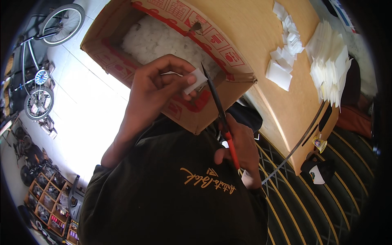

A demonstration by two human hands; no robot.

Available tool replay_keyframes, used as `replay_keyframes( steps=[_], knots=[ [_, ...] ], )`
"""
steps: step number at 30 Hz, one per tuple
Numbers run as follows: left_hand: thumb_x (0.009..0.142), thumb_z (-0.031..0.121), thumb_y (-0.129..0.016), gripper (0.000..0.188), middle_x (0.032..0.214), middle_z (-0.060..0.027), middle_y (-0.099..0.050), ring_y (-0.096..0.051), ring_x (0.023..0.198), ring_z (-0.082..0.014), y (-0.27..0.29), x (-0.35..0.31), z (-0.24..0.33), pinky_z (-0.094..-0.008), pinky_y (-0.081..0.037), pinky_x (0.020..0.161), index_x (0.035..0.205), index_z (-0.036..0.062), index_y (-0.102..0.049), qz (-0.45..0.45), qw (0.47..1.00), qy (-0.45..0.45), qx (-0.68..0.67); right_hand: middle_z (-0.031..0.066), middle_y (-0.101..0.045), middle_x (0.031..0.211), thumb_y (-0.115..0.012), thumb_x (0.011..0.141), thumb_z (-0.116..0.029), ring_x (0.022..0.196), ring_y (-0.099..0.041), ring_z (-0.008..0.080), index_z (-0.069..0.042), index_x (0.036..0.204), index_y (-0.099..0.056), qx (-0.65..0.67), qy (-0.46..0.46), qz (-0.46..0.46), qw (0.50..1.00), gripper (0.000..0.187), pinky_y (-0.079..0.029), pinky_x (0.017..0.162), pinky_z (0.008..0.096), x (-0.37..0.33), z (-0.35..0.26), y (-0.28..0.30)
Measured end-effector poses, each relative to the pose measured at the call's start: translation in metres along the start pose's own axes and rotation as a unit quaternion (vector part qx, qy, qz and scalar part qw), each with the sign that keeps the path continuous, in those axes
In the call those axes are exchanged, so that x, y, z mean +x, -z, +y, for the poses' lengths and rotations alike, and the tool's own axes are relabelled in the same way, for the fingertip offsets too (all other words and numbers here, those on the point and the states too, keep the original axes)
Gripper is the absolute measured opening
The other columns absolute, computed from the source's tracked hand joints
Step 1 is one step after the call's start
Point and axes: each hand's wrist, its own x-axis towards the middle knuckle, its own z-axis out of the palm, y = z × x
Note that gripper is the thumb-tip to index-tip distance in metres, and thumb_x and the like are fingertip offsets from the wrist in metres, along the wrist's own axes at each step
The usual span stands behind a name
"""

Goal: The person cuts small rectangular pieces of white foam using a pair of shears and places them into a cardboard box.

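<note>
Nearest the camera is the person's dark shirt [171, 196] with orange script across the chest, filling the lower middle of the view. Above it the left hand [157, 87] is closed in a pinch, thumb and fingers gripping a small white piece [196, 81] — whether paper or plastic cannot be told. The right hand [241, 151] is wrapped around the red handles of a pair of scissors [218, 112], whose dark blades rise to the edge of the white piece and touch it; the blades look only slightly parted. Behind both hands an open cardboard box [183, 110] with red printed panels along its flaps and walls is filled with a heap of small white scraps [159, 38]. The box leans against the near edge of a brown tabletop [249, 36]. Toward the tabletop's far right edge lies a loose scatter of small white rectangles [286, 45], and just beside it, at the right edge, a thick fanned stack of white sheets [330, 65]. A grey cable [294, 149] hangs down from that edge over a striped green floor mat [318, 204]. At the far left stand a bicycle [45, 36] on pale tiles and, in the lower corner, a shelf of compartments [49, 204].
</note>
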Motion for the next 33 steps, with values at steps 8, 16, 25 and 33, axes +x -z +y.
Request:
replay_keyframes(
  steps=[8, 16, 25, 33],
  knots=[
    [0.087, -0.004, -0.067, 0.013, 0.089, -0.0106, -0.068, -0.068, 0.079, -0.0121, -0.005, 0.003, -0.005, -0.0219, -0.054, 0.067, 0.098, -0.0043, -0.06, -0.01, 0.999, -0.018, -0.025, 0.01, -0.06, 0.067, -0.079, 0.053, -0.07, 0.071, -0.064, 0.0389, -0.004, 0.104, -0.057, -0.083, -0.03, -0.045, 0.995, 0.086, -0.048, 0.063, 0.0451, 0.004, -0.014, 0.015],
    [0.085, -0.006, -0.068, 0.013, 0.091, -0.0105, -0.067, -0.069, 0.086, -0.0138, -0.005, 0.004, -0.01, -0.0229, -0.056, 0.075, 0.095, -0.0044, -0.059, -0.016, 0.998, -0.033, -0.053, 0.0095, -0.059, 0.063, -0.077, 0.06, -0.068, 0.066, -0.063, 0.0379, -0.005, 0.096, -0.06, -0.066, -0.045, -0.036, 0.996, 0.075, -0.047, 0.06, 0.044, 0.006, -0.012, 0.015],
    [0.085, -0.006, -0.068, 0.013, 0.09, -0.009, -0.066, -0.07, 0.079, -0.0155, -0.011, -0.002, 0.012, -0.0235, -0.058, 0.072, 0.094, -0.0044, -0.059, 0.052, 0.995, 0.075, 0.031, 0.0111, -0.046, 0.051, -0.09, 0.054, -0.035, 0.05, -0.047, 0.0341, -0.001, 0.076, -0.058, -0.052, -0.027, 0.057, 0.997, 0.052, -0.037, 0.051, 0.0374, 0.005, -0.018, 0.01],
    [0.088, -0.003, -0.066, 0.017, 0.096, -0.01, -0.066, -0.068, 0.086, -0.0143, -0.002, -0.01, -0.002, -0.0244, -0.056, 0.074, 0.103, -0.0054, -0.06, 0.065, 0.997, -0.043, -0.011, 0.0111, -0.057, 0.062, -0.09, 0.044, -0.059, 0.064, -0.062, 0.0373, -0.002, 0.094, -0.059, -0.014, -0.052, -0.065, 0.996, 0.082, -0.046, 0.061, 0.0427, 0.002, -0.005, 0.016]
  ],
)
